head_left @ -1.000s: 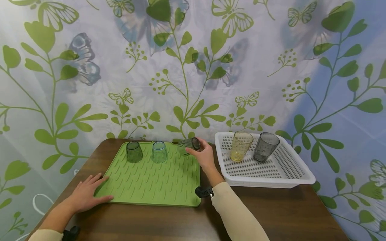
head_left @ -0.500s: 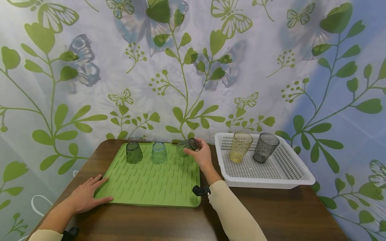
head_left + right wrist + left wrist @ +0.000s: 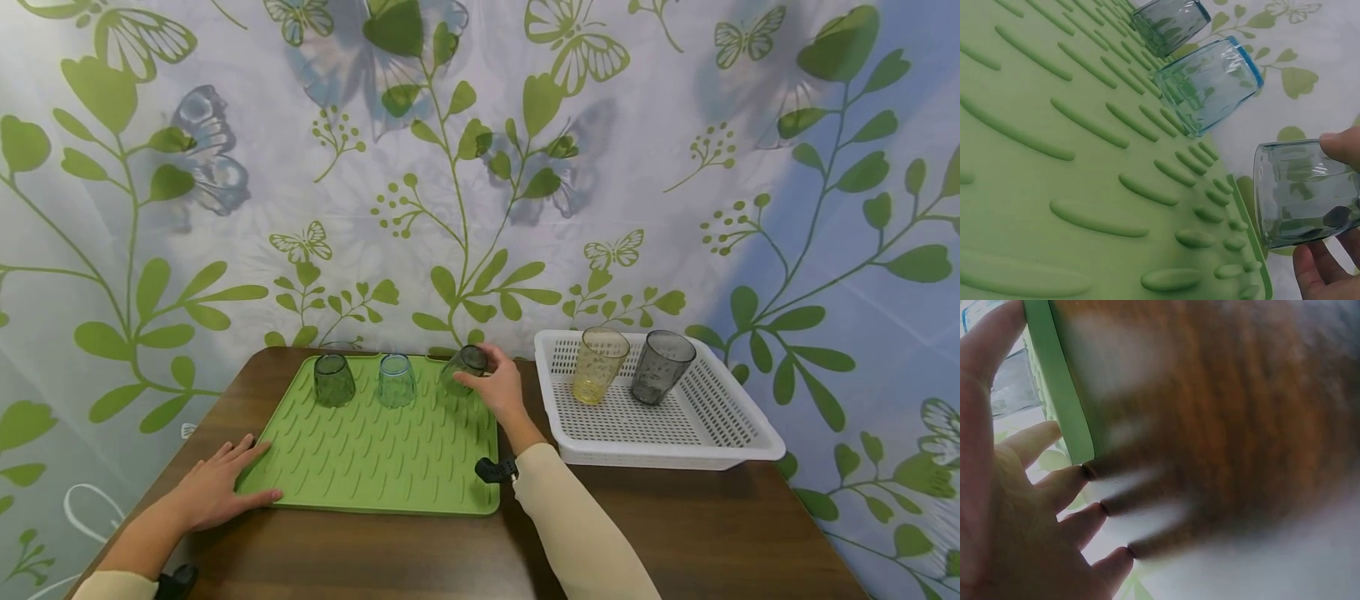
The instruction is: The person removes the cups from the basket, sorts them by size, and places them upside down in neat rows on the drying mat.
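In the head view my right hand (image 3: 498,382) pinches a grey glass tumbler (image 3: 463,367) between thumb and fingers, over the back right of the green ribbed drying mat (image 3: 367,467). The right wrist view puts the rim of this tumbler (image 3: 1261,194) toward the mat. To its left, a clear bluish tumbler (image 3: 396,380) and a dark grey tumbler (image 3: 333,380) stand upside down in a row on the mat. My left hand (image 3: 217,492) lies with spread fingers at the mat's front left corner, thumb and fingertips right at its edge (image 3: 1063,381).
A white perforated plastic basket (image 3: 660,454) stands to the right on the brown wooden table (image 3: 675,525). Inside it are a tall yellow glass (image 3: 600,367) and a tall dark grey glass (image 3: 662,368). A patterned curtain (image 3: 480,208) hangs close behind the table.
The grey tumbler in my right hand has turned from lying nearly sideways to more upright, base up, and shifted slightly left. My left hand has stayed in place.
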Demonstrator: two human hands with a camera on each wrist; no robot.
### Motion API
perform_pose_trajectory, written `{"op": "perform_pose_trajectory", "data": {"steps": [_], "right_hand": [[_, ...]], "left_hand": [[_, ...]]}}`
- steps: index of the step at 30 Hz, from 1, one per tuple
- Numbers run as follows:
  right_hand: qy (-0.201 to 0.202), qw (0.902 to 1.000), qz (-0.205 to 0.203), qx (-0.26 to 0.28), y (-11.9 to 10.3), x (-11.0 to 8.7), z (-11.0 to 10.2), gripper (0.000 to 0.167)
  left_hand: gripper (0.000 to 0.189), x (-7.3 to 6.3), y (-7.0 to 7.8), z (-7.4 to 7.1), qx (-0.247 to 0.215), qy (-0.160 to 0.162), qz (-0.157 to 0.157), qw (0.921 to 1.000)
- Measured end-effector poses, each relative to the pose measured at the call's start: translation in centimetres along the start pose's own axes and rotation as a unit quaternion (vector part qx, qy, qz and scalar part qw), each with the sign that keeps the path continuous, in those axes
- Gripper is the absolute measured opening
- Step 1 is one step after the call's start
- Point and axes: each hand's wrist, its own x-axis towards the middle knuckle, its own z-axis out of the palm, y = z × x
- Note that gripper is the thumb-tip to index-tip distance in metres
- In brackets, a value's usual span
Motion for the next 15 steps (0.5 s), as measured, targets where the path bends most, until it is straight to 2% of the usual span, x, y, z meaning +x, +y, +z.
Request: {"op": "perform_pose_trajectory", "data": {"steps": [15], "right_hand": [[-0.031, 0.9982, 0.005, -0.051, 0.32, 0.26, 0.55, 0.067]], "left_hand": [[0.093, 0.21, -0.22, 0.07, -0.001, -0.008, -0.004, 1.0000]]}}
